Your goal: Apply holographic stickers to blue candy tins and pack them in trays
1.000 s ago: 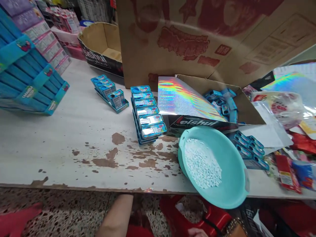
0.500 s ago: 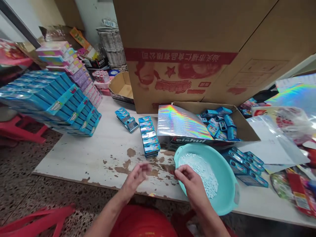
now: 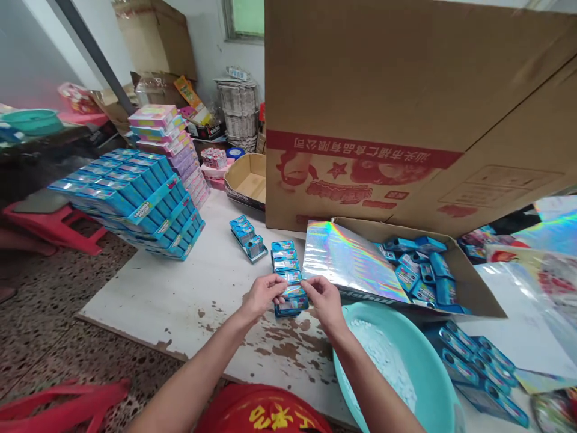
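A row of small blue candy boxes (image 3: 285,254) with shiny tops runs toward me on the worn white table. Over the near part of this row, my left hand (image 3: 264,294) and my right hand (image 3: 323,299) pinch opposite ends of one blue candy box (image 3: 295,291). Whether that box is lifted or still rests on the row, I cannot tell. To the right of my right wrist sits a turquoise basin (image 3: 433,355) with small white candies (image 3: 383,355) inside, partly covered by my right forearm. Another small group of blue boxes (image 3: 247,234) lies in a tray behind the row.
An open carton (image 3: 482,297) of loose blue boxes stands at right, partly covered by a silvery sheet (image 3: 351,258). Behind it rises a large brown carton (image 3: 360,78). Stacked blue display boxes (image 3: 148,210) fill the table's left end. More blue boxes (image 3: 482,367) stand right of the basin.
Both hands have moved forward from the near edge and the basin to the row of boxes, and now grip one between them. The view has tilted up and shifted left.
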`<move>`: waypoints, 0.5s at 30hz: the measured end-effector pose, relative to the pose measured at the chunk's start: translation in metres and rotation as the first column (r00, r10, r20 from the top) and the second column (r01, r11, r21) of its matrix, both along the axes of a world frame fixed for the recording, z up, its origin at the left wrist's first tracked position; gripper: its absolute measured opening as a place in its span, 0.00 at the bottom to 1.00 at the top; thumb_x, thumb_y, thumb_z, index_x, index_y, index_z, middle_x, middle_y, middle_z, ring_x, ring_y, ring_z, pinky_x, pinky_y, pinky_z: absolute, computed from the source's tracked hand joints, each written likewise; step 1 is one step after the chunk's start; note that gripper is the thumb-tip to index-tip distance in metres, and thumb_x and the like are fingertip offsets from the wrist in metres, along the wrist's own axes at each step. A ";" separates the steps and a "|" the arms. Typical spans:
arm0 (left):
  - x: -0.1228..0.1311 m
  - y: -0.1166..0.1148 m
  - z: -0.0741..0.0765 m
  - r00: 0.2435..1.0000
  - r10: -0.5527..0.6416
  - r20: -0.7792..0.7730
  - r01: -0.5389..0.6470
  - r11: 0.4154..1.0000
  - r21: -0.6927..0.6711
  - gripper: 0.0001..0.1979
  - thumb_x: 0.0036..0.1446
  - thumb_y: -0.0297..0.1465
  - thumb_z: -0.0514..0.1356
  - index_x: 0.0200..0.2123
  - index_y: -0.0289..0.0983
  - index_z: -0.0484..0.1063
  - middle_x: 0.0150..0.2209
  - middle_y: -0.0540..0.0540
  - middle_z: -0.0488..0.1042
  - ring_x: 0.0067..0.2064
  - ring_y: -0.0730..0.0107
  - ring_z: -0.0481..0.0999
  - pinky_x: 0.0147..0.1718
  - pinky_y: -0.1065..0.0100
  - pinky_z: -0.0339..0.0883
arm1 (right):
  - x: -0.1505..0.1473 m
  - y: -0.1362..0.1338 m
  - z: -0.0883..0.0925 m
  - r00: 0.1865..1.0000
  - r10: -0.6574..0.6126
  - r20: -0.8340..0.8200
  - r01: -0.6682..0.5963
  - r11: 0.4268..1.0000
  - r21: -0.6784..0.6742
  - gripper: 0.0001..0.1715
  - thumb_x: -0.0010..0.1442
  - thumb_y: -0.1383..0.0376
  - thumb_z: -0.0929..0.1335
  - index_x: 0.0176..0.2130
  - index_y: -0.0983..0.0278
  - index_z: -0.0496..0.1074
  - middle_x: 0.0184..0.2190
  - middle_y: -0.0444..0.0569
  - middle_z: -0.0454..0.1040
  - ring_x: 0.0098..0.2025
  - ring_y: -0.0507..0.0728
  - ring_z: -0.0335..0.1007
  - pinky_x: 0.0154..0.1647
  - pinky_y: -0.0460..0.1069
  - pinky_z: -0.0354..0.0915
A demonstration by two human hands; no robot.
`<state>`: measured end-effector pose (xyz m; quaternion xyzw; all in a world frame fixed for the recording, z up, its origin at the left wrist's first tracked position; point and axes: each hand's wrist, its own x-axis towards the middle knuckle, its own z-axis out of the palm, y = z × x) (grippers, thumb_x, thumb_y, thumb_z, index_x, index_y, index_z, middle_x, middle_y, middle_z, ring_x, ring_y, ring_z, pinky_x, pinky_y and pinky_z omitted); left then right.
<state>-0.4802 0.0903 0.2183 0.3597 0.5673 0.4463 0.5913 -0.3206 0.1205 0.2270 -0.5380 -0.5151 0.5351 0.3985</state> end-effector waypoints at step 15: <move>-0.060 0.101 -0.042 0.968 0.187 -0.167 -0.170 0.979 0.112 0.09 0.46 0.21 0.51 0.31 0.38 0.61 0.18 0.58 0.64 0.21 0.79 0.65 0.22 0.76 0.57 | -0.075 0.125 -0.044 0.923 0.039 0.383 -0.128 0.969 0.210 0.10 0.43 0.61 0.68 0.16 0.64 0.71 0.17 0.47 0.71 0.27 0.58 0.68 0.29 0.50 0.61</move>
